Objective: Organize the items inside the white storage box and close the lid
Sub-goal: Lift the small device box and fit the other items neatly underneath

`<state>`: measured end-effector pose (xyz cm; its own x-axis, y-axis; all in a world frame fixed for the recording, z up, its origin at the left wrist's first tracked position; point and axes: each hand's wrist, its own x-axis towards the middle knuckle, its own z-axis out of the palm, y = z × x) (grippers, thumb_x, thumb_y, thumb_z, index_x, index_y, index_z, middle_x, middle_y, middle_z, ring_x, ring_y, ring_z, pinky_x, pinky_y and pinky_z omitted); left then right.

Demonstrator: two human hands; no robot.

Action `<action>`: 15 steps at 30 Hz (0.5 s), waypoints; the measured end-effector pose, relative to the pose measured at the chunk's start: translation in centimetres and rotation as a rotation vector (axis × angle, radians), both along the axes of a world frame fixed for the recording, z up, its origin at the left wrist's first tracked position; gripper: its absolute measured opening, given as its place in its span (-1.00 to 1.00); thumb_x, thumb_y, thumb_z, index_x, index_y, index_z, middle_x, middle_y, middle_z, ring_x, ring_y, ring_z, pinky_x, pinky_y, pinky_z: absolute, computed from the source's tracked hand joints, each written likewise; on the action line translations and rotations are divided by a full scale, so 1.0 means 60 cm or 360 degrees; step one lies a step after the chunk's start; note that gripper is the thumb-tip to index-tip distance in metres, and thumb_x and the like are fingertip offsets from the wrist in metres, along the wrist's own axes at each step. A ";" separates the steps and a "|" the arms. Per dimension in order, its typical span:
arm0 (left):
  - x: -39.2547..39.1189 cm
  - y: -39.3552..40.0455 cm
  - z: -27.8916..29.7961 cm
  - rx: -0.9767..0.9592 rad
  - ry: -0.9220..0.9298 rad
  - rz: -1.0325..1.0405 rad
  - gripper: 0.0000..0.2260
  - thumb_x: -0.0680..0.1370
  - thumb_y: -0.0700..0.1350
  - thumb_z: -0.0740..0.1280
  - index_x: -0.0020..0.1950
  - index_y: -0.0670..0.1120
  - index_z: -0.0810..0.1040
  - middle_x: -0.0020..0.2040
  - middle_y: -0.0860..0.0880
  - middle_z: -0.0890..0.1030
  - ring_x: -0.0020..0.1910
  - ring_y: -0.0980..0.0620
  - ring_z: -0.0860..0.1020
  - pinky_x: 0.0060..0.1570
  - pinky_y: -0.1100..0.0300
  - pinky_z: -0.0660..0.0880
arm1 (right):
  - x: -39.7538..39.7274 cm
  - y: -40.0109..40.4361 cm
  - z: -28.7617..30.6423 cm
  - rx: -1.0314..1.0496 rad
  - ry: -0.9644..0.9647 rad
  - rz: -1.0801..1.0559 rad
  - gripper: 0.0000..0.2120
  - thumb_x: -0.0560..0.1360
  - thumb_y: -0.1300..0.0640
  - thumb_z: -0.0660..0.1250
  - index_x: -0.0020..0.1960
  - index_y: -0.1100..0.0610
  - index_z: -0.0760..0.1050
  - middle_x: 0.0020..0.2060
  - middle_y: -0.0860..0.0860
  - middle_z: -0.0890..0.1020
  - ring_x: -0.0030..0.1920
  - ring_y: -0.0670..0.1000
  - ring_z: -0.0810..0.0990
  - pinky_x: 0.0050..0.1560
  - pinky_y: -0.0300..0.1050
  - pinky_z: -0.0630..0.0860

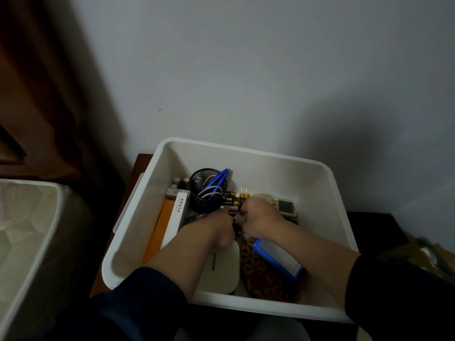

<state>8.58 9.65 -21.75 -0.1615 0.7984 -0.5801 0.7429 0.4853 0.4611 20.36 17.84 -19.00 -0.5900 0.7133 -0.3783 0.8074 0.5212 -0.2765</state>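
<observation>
A: Your left hand (222,221) and right hand (258,217) were deep in the white storage box (246,153), fingers curled.

B: Grasping batteries (232,199)? Left pinched one; right, couldn't tell.

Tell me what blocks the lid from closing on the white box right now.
Both forearms reach over the white storage box's near rim, left hand and right hand among the batteries. No lid is identifiable in view.

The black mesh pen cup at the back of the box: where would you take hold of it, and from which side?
Probably by the upper rim of the black mesh pen cup, coming from above. It stands upright, with a white carton close on its left and batteries on its right. Blue pens lean right, so the left rim is freer.
</observation>
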 end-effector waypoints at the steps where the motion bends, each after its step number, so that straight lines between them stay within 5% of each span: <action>1: 0.000 0.000 0.000 -0.0003 -0.0001 -0.0002 -0.46 0.62 -0.18 0.25 0.63 -0.10 0.29 0.58 -0.14 0.33 0.54 -0.23 0.33 0.57 -0.16 0.28 | -0.002 0.000 0.000 0.0009 0.0010 -0.0027 -0.94 0.50 0.16 0.48 -0.03 0.08 0.63 -0.17 -0.01 0.60 -0.10 0.00 0.62 -0.15 -0.13 0.57; 7: 0.004 -0.002 0.010 0.0001 0.0013 0.0008 -0.43 0.64 -0.17 0.24 0.66 -0.15 0.21 0.59 -0.19 0.32 0.54 -0.22 0.34 0.56 -0.13 0.29 | -0.014 -0.001 0.002 0.0046 0.0061 -0.0119 -0.87 0.56 0.09 0.43 0.02 0.14 0.69 -0.12 0.08 0.65 -0.05 0.09 0.66 -0.08 -0.08 0.60; 10: 0.004 -0.003 0.013 -0.0005 0.0018 -0.0006 -0.46 0.64 -0.18 0.25 0.63 -0.14 0.27 0.56 -0.17 0.34 0.51 -0.21 0.36 0.54 -0.13 0.32 | -0.012 0.004 0.004 0.0046 0.0087 -0.0109 -0.87 0.57 0.20 0.42 0.06 0.14 0.73 -0.07 0.09 0.71 -0.01 0.09 0.69 0.08 -0.01 0.66; 15: 0.008 -0.009 0.028 0.0072 0.0045 -0.0095 -0.53 0.65 -0.21 0.24 0.58 -0.13 0.38 0.59 -0.10 0.32 0.52 -0.19 0.35 0.54 -0.14 0.32 | -0.002 0.016 0.030 0.0069 0.0072 -0.0065 -0.85 0.57 0.20 0.38 -0.03 0.15 0.74 -0.11 0.08 0.71 -0.06 0.08 0.69 0.04 -0.01 0.68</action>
<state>9.05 9.10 -20.08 -0.1289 0.8323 -0.5391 0.7829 0.4191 0.4599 20.23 18.80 -17.21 -0.5760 0.7522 -0.3201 0.8153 0.5004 -0.2912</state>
